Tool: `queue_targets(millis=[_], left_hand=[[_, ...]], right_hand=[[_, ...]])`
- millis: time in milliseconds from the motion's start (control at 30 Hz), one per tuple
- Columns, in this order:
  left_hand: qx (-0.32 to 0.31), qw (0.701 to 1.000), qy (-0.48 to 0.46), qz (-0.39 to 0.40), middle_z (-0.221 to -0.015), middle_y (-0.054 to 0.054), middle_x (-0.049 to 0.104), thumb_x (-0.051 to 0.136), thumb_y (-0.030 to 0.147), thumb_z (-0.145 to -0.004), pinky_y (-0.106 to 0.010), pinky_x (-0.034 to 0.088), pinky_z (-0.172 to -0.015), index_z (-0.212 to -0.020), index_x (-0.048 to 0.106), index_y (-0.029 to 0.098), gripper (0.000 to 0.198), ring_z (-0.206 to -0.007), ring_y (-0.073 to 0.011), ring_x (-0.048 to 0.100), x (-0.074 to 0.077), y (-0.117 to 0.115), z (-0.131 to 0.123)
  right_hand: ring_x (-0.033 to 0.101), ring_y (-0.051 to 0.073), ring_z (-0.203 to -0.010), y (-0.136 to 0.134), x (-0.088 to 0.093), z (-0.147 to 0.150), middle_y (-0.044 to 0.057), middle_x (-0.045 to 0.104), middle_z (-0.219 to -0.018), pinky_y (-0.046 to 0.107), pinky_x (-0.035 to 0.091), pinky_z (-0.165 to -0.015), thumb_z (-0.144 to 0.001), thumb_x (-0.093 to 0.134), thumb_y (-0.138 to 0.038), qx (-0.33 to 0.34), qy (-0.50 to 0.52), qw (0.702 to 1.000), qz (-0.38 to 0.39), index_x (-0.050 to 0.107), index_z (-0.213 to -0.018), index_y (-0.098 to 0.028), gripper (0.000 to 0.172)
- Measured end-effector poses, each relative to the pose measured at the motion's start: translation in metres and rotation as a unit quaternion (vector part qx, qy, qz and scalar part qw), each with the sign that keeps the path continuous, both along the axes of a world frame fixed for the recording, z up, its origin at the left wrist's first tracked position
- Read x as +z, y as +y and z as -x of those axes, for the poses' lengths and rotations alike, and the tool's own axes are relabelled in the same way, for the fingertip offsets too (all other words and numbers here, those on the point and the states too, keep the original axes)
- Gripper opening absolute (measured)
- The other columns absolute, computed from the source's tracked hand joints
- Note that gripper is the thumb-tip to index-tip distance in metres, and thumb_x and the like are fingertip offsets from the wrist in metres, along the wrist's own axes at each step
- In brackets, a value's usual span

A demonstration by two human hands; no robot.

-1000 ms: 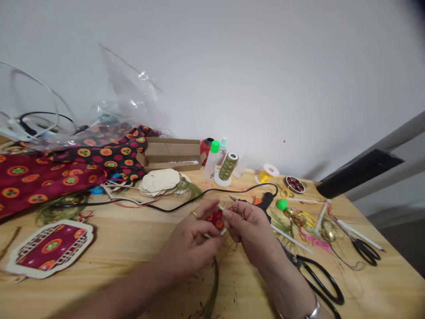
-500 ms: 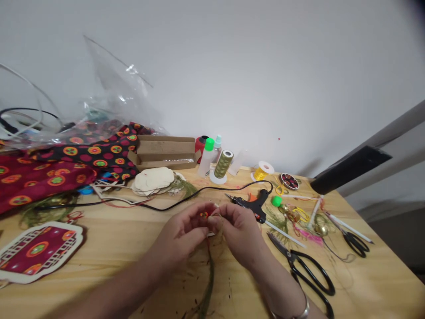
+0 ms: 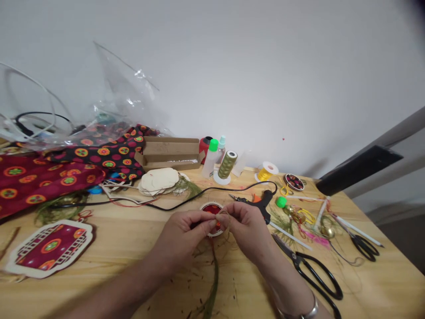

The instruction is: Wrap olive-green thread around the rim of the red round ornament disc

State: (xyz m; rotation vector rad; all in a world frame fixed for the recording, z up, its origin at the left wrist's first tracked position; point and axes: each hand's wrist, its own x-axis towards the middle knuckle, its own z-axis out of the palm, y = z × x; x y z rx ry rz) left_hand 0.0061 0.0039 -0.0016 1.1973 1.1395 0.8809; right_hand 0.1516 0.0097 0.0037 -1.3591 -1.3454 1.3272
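My left hand (image 3: 186,235) and my right hand (image 3: 246,227) meet above the middle of the wooden table (image 3: 133,248). Both pinch a small round disc (image 3: 212,212) with red patterned fabric and a pale rim, its face tilted up toward me. Thin green fibres and a long green feather stem (image 3: 213,283) hang down from the disc toward the table's near edge. The fingers of both hands are closed on the disc's lower edge.
Black scissors (image 3: 315,274) lie right of my right hand, a black glue gun (image 3: 262,201) with its cord behind it. Thread spools (image 3: 227,166), bottles, a cardboard box (image 3: 171,153), wooden cut-outs (image 3: 159,180) stand further back. Patterned fabric (image 3: 43,177) and a fabric-covered ornament (image 3: 49,248) lie at left.
The disc has been turned so its red face and pale rim show above my fingers. My hands stay close together at the table's middle.
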Motion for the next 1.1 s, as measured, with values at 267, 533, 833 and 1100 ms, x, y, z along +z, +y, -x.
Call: queue_targets(millis=[267,533,833,1100], left_hand=[[-0.042,0.959,-0.22,0.173,-0.055,0.002,0.051,0.067,0.028,-0.068,-0.016,0.013,-0.039,-0.067,0.067,0.012,0.016,-0.042,-0.0023,0.027,-0.005,0.0,-0.001],[-0.055,0.946,-0.255,0.192,-0.056,0.001,0.049,0.068,0.026,-0.068,-0.017,0.014,-0.04,-0.065,0.066,0.012,0.015,-0.044,-0.0033,0.03,-0.01,0.0,0.001],[-0.041,0.962,-0.206,0.173,-0.061,-0.002,0.059,0.067,0.025,-0.068,-0.016,0.015,-0.04,-0.069,0.067,0.011,0.014,-0.043,-0.0028,0.03,-0.005,-0.001,0.001],[-0.008,0.975,-0.174,0.135,-0.066,-0.002,0.066,0.067,0.025,-0.067,-0.02,0.036,-0.054,-0.068,0.069,0.015,0.011,-0.06,-0.0114,0.053,-0.007,-0.001,0.0]], right_hand=[[0.045,0.007,-0.045,-0.001,0.007,-0.001,-0.004,0.055,-0.049,0.02,0.034,-0.046,-0.064,0.064,-0.021,0.01,0.063,0.997,0.044,0.056,-0.057,-0.014,0.012],[0.035,0.003,-0.037,-0.003,0.012,0.0,-0.006,0.051,-0.045,0.018,0.024,-0.038,-0.06,0.07,-0.025,0.026,0.136,0.987,0.081,0.054,-0.056,-0.014,0.02],[0.035,0.002,-0.038,-0.003,0.012,-0.002,-0.007,0.05,-0.046,0.018,0.025,-0.038,-0.06,0.069,-0.023,0.03,0.144,0.985,0.086,0.054,-0.056,-0.013,0.019],[0.046,0.006,-0.042,-0.002,0.009,0.001,-0.005,0.053,-0.046,0.019,0.036,-0.044,-0.061,0.07,-0.025,0.011,0.113,0.991,0.073,0.056,-0.057,-0.014,0.018]])
